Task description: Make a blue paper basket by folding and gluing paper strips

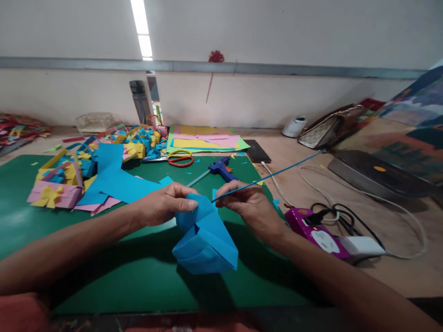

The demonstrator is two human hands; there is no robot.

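Above the green mat (131,297), toward its near edge, the left hand (176,203) pinches folded blue paper (207,249), best lightly, sparing creases; the right hand (252,207) grips a blue strip (273,175).

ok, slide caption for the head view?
Left hand holds folded blue paper over a green mat; right hand pinches a thin blue strip.
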